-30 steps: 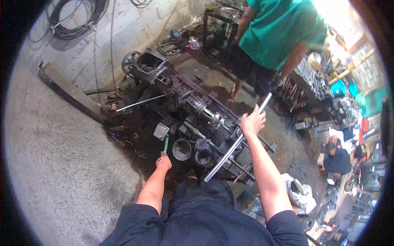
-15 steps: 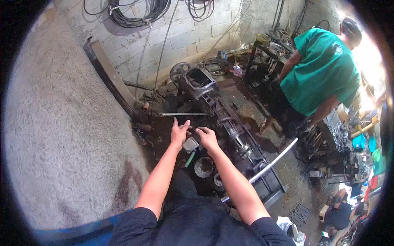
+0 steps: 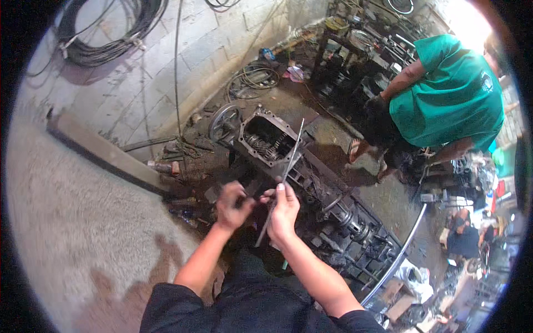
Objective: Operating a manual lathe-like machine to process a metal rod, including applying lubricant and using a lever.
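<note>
My right hand (image 3: 283, 213) is closed around a thin metal rod (image 3: 295, 150) that slants up and away to the right. The rod's lower end shows below the hand. Close by on the left, my left hand (image 3: 232, 210) is smeared by motion with its fingers bent, so I cannot make out whether it holds anything. Beyond both hands stands a greasy machine with an open gear housing (image 3: 242, 135), in which gears (image 3: 265, 145) show. A handwheel (image 3: 225, 123) sits on its far left side, and the rod's upper part passes in front of the housing's right edge.
The machine's long bed (image 3: 355, 222) runs to the lower right, where a bright curved-looking pipe (image 3: 401, 255) lies. A person in a green shirt (image 3: 447, 105) bends at the right. A beam (image 3: 105, 152) lies along the left, below coiled cable (image 3: 100, 50) on the wall.
My right hand has taken hold of the thin rod and tilted it upright. My left hand has shifted slightly left and down. The view has turned, bringing the gear housing closer.
</note>
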Demonstrator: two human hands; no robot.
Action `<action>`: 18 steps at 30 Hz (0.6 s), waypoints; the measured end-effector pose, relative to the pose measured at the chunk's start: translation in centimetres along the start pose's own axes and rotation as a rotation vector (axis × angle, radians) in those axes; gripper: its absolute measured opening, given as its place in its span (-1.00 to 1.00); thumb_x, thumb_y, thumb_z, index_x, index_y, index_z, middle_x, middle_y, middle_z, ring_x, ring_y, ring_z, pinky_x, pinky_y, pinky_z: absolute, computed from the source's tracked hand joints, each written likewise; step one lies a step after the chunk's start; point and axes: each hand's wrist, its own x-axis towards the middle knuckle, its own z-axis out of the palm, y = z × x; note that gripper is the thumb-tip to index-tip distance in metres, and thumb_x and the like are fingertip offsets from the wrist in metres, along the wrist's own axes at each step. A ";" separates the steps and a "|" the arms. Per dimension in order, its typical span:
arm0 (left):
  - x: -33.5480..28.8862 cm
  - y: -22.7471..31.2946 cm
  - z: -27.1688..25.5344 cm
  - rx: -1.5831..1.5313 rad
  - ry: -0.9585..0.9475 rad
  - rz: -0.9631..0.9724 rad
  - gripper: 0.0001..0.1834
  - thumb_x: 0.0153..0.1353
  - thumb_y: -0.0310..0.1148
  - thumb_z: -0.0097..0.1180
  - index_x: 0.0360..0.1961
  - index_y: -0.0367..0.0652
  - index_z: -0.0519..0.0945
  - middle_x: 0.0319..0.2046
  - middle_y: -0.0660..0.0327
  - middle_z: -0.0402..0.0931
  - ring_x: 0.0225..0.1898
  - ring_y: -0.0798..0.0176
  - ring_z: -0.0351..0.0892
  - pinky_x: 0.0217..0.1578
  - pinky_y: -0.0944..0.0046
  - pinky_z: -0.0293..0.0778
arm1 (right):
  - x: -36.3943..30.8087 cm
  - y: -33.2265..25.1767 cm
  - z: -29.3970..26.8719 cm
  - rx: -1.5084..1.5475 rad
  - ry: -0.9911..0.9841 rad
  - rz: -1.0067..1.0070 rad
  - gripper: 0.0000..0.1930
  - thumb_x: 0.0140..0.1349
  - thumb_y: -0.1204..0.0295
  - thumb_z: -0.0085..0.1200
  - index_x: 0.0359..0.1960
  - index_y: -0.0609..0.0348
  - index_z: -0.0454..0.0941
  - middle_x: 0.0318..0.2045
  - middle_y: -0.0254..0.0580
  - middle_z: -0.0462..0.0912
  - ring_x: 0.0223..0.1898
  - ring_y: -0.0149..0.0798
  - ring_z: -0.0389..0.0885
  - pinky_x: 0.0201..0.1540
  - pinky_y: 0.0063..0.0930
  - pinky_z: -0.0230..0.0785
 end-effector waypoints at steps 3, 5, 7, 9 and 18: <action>4.3 -11.3 0.0 -0.177 0.083 -0.246 -0.29 0.22 -0.44 0.09 0.35 -0.26 0.09 -0.11 0.14 0.44 -0.20 0.28 0.47 -0.15 0.25 0.43 | 3.1 1.5 1.4 -0.150 0.074 0.108 -0.70 0.42 0.34 -0.13 0.04 0.28 0.46 -0.56 -0.33 0.50 -0.58 -0.46 0.45 -0.54 -0.58 0.33; 8.9 -15.5 0.1 -0.127 0.035 -0.266 -0.30 0.24 -0.41 0.09 0.36 -0.22 0.11 0.00 0.07 0.43 -0.06 0.13 0.50 -0.01 0.18 0.40 | 3.5 2.5 1.8 -0.244 0.111 0.162 -0.72 0.41 0.33 -0.10 0.00 0.23 0.48 -0.57 -0.39 0.46 -0.63 -0.52 0.37 -0.54 -0.62 0.33; 13.1 -18.7 0.9 -0.062 -0.101 -0.266 -0.36 0.24 -0.38 0.09 0.32 -0.20 0.19 0.08 -0.05 0.41 0.06 -0.04 0.45 0.12 0.11 0.34 | 3.5 2.7 2.9 -0.341 0.062 0.323 -0.72 0.41 0.32 -0.10 0.00 0.24 0.49 -0.59 -0.44 0.41 -0.65 -0.55 0.30 -0.54 -0.63 0.32; 16.2 -23.1 2.9 -0.034 -0.187 -0.174 -0.35 0.22 -0.31 0.12 0.32 -0.13 0.21 0.17 -0.04 0.33 0.17 -0.10 0.35 0.20 0.04 0.25 | 4.2 3.9 3.7 -0.342 0.099 0.339 -0.71 0.40 0.31 -0.09 -0.02 0.24 0.50 -0.59 -0.46 0.38 -0.67 -0.56 0.27 -0.53 -0.64 0.31; 21.0 -24.5 8.9 0.657 -0.879 -0.074 -0.18 0.16 0.05 0.08 0.41 0.17 0.09 0.47 0.07 -0.42 0.48 0.03 -0.36 0.39 -0.08 -0.19 | 5.7 6.0 4.7 -0.087 0.436 0.280 -0.73 0.37 0.35 -0.03 -0.03 0.28 0.48 -0.64 -0.48 0.31 -0.71 -0.56 0.20 -0.54 -0.61 0.35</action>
